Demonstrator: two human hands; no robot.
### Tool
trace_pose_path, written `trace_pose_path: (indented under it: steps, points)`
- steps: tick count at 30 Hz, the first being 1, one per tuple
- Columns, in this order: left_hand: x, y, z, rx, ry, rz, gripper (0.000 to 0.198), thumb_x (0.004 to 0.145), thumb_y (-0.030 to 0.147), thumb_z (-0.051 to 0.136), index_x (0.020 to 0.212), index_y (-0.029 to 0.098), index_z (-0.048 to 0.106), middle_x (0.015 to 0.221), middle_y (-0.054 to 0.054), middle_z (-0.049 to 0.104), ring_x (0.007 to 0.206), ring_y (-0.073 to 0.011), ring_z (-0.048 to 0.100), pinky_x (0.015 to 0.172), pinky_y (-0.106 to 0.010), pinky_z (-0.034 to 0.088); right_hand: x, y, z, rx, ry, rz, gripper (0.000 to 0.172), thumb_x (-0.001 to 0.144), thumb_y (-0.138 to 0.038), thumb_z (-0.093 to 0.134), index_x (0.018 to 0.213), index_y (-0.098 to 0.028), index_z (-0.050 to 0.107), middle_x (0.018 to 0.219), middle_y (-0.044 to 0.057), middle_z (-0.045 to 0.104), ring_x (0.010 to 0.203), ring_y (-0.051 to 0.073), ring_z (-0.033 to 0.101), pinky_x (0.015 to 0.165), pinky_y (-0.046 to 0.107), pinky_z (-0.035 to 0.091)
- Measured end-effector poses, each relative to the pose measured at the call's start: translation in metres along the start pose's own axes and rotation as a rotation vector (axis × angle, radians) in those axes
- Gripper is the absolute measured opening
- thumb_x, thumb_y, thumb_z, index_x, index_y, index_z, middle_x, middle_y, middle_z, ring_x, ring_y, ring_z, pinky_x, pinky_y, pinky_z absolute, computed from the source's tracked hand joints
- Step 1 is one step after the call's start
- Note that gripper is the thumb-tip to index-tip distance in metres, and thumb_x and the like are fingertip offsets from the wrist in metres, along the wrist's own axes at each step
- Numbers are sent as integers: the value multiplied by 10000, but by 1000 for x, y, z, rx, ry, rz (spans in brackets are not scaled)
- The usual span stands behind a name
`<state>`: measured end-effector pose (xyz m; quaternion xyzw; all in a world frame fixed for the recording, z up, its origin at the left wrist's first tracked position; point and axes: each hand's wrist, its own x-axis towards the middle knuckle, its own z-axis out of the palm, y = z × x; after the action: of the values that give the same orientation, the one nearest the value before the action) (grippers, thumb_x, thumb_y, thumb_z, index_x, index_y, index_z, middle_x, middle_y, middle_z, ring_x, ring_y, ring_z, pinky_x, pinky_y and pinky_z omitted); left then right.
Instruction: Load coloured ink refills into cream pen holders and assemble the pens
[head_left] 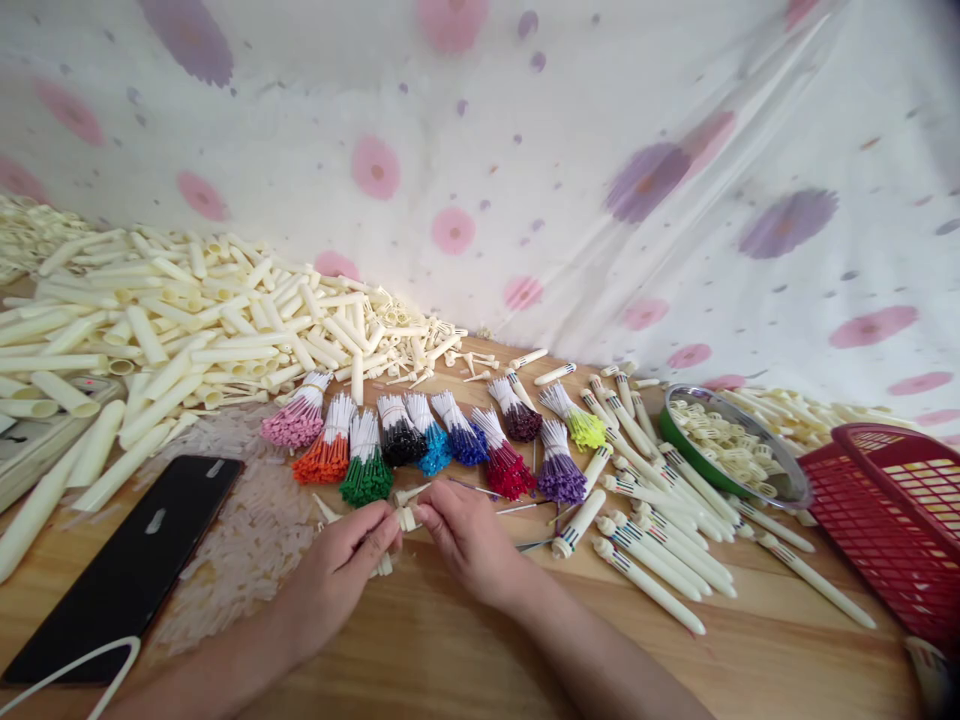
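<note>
Close together at the middle of the table, my left hand (pixel 358 548) and my right hand (pixel 474 540) both pinch a small cream plastic pen part (pixel 406 518). Fingers cover much of it. Just beyond them stand bundles of thin pen refills with coloured tips, among them green (pixel 366 482), red (pixel 510 468), purple (pixel 561 478) and orange (pixel 322 462). A few loose refills (pixel 517 508) lie past my right fingers. To the right are several cream multicolour pens (pixel 649 585), one of them (pixel 579 525) close to my right hand.
Cream pen barrels (pixel 202 310) are heaped at the back left. Clear little tubes (pixel 232 540) spread beside a black phone (pixel 127 570) with a white cable. On the right, a green-sided bowl (pixel 701 462) holds cream parts near a red basket (pixel 877 520). A flowered sheet (pixel 487 150) hangs behind.
</note>
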<state>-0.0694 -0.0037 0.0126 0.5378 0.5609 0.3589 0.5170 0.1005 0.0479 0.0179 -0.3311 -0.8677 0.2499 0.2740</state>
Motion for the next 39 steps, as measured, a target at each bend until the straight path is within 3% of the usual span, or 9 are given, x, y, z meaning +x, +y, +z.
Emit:
trace_pose_path:
  steps: [3,6,9,13,25,34,36,39]
  points:
    - [2,1,3,-246,-26,-113,443,732,597,557,594,188,457,551,62,372,518,-97,332,480,-216,282,0,3,3,-49,52,-105,289,960,-287,291,747,-192,462,675,31,530,626,147,467,574,242,349]
    - [5,6,6,-522,-144,-306,534,627,666,609,558,191,373,476,106,246,434,-55,131,404,-198,107,0,4,1,-73,85,-196,246,958,-256,302,786,-188,465,694,43,540,648,158,451,590,255,355]
    - [5,9,5,-633,-215,-354,547,616,647,638,538,191,346,451,117,222,419,-43,74,400,-206,49,1,3,-4,-30,46,-196,217,959,-251,306,820,-194,463,726,42,547,674,158,454,611,255,373]
    - [5,8,1,-614,-236,-303,549,652,638,618,516,186,339,454,106,236,415,-41,83,405,-215,44,2,1,-10,21,-34,-164,236,965,-257,285,815,-199,458,739,34,538,672,147,461,612,247,383]
    - [5,11,4,-515,-177,-300,543,616,646,633,545,191,346,479,102,279,433,-52,95,424,-226,46,3,-2,-11,-105,-17,-169,282,959,-265,304,726,-193,447,661,25,516,611,142,434,571,245,338]
    - [5,5,5,-383,-149,-259,540,633,694,574,561,177,437,505,83,300,466,-71,204,445,-223,96,2,-2,-6,-100,-30,-30,479,974,-411,215,601,-196,425,548,7,482,526,121,433,523,236,297]
    - [5,5,4,-394,-144,-263,537,630,690,581,567,179,431,504,87,296,464,-70,182,441,-223,91,1,-3,-10,-31,-46,2,483,974,-422,187,640,-192,449,568,5,487,535,120,442,530,230,309]
    - [6,5,4,-423,-150,-269,533,629,675,595,560,185,397,491,97,281,456,-66,133,430,-225,75,1,-5,-15,46,-92,9,350,970,-380,237,841,-181,495,669,6,528,593,121,468,565,219,339]
